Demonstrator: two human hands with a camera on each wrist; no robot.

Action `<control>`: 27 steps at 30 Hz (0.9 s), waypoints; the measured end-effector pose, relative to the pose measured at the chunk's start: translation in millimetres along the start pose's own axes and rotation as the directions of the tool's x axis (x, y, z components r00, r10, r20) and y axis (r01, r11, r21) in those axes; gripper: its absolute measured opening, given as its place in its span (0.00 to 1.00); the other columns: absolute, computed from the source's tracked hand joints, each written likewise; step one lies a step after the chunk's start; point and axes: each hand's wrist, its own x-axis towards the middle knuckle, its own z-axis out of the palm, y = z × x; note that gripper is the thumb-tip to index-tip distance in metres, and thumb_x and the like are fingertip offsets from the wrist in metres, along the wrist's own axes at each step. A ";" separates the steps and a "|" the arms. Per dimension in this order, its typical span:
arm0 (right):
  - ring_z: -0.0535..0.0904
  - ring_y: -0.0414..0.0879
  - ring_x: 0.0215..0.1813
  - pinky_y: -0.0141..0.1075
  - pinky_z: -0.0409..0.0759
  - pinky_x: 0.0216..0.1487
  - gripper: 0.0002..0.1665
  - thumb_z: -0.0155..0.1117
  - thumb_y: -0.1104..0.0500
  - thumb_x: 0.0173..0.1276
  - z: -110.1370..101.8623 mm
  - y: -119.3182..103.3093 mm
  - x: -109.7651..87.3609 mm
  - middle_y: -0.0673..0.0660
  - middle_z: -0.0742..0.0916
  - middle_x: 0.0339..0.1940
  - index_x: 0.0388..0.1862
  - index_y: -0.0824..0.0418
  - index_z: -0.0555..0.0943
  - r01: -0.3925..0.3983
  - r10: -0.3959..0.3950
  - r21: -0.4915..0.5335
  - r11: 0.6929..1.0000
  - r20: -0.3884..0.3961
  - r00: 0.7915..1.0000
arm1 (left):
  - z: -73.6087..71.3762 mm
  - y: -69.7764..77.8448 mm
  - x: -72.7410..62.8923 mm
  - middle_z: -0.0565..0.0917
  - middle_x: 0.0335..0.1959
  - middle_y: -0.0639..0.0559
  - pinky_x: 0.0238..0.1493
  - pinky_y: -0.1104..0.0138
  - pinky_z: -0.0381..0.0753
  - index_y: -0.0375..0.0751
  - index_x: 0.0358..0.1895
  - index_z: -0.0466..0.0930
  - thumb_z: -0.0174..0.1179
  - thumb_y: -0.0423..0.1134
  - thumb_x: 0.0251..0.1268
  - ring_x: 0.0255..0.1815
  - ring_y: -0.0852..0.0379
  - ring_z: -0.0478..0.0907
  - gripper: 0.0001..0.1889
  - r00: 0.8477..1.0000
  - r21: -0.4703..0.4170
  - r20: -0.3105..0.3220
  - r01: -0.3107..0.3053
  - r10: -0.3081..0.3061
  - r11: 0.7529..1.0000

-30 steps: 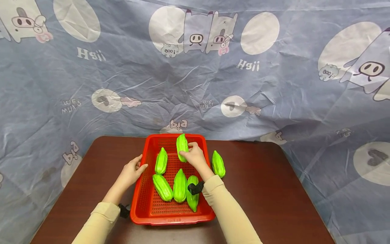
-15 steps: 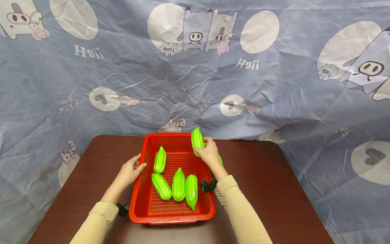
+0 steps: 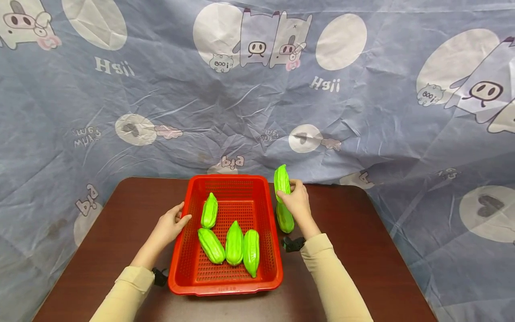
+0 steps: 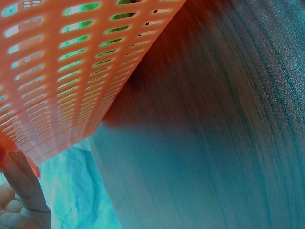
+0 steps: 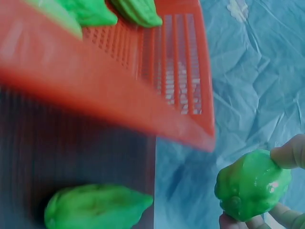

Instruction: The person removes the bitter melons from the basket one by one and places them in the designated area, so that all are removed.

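Observation:
My right hand [image 3: 298,202] holds a bright green ridged gourd [image 3: 281,181] between thumb and fingers, raised just outside the basket's right side. In the right wrist view this gourd [image 5: 252,185] is seen end-on, with the fingertips around it. A second gourd [image 3: 284,220] lies on the table below it, partly covered by the held one in the head view. Several more gourds [image 3: 234,245] lie inside the red plastic basket [image 3: 225,289]. On the basket's left rim my left hand [image 3: 169,226] grips, thumb over the edge; the left wrist view shows its fingers [image 4: 26,183] at the rim.
The dark brown wooden table [image 3: 350,250] extends on both sides of the basket. A grey-blue printed cloth [image 3: 241,103] hangs behind the table's far edge. The basket's slotted wall [image 4: 71,86] stands upright beside the left wrist.
My right hand has carried the gourd from over the basket's far right part, across the right rim, to above the table gourd. The left hand stays on the left rim.

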 end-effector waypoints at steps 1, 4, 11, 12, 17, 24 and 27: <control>0.76 0.59 0.54 0.50 0.76 0.54 0.37 0.68 0.54 0.60 -2.1 3.4 0.7 0.67 0.79 0.52 0.67 0.64 0.70 -0.007 0.007 -0.001 1.000 -0.001 1.000 | -0.2 -0.1 -0.1 0.81 0.46 0.33 0.38 0.58 0.82 0.25 0.73 0.58 0.57 0.40 0.73 0.43 0.44 0.80 0.33 1.000 -0.001 0.002 0.001 -0.001 1.000; 0.75 0.60 0.55 0.51 0.76 0.54 0.38 0.67 0.54 0.62 -8.0 13.5 2.1 0.67 0.77 0.54 0.68 0.64 0.68 -0.033 0.033 0.003 0.999 0.006 0.999 | -0.4 -0.6 -0.1 0.81 0.46 0.33 0.38 0.58 0.82 0.25 0.73 0.58 0.57 0.39 0.73 0.43 0.44 0.80 0.33 1.000 -0.001 0.000 0.003 -0.003 1.000; 0.73 0.61 0.58 0.53 0.74 0.56 0.39 0.66 0.53 0.64 -15.3 40.5 2.6 0.69 0.75 0.58 0.70 0.65 0.65 -0.093 0.093 -0.033 0.995 0.006 0.996 | -0.3 -1.2 0.3 0.81 0.47 0.32 0.39 0.57 0.82 0.25 0.73 0.58 0.57 0.40 0.73 0.43 0.44 0.80 0.33 1.000 0.010 -0.002 -0.012 0.012 1.000; 0.72 0.62 0.58 0.53 0.74 0.56 0.39 0.66 0.53 0.64 -15.9 44.4 2.3 0.69 0.74 0.59 0.70 0.65 0.65 -0.099 0.099 -0.040 0.994 0.007 0.995 | -0.3 -1.1 0.3 0.81 0.47 0.32 0.39 0.57 0.82 0.25 0.73 0.58 0.57 0.40 0.73 0.43 0.44 0.80 0.33 1.000 0.009 -0.002 -0.012 0.012 1.000; 0.72 0.63 0.58 0.54 0.73 0.55 0.39 0.66 0.53 0.64 -14.8 63.1 0.2 0.70 0.73 0.60 0.71 0.65 0.64 -0.116 0.117 -0.081 0.990 0.012 0.993 | -1.3 -1.3 0.1 0.81 0.47 0.32 0.38 0.58 0.82 0.24 0.73 0.58 0.57 0.39 0.73 0.42 0.44 0.80 0.33 1.000 0.006 -0.008 -0.014 0.014 1.000; 0.72 0.66 0.58 0.56 0.72 0.58 0.38 0.66 0.56 0.64 -7.6 86.1 -4.6 0.73 0.73 0.58 0.69 0.70 0.66 -0.111 0.113 -0.121 0.986 0.017 0.993 | -1.1 -1.6 0.5 0.81 0.47 0.32 0.39 0.58 0.82 0.24 0.73 0.58 0.57 0.39 0.73 0.42 0.45 0.80 0.33 1.000 0.004 -0.003 -0.011 0.011 1.000; 0.72 0.66 0.58 0.56 0.72 0.58 0.37 0.66 0.56 0.64 -5.2 93.4 -6.2 0.74 0.73 0.58 0.68 0.71 0.66 -0.119 0.122 -0.129 0.984 0.014 0.992 | -0.3 -2.0 0.6 0.81 0.47 0.32 0.38 0.58 0.83 0.25 0.73 0.58 0.57 0.39 0.73 0.42 0.44 0.80 0.33 1.000 0.003 -0.003 -0.007 0.007 1.000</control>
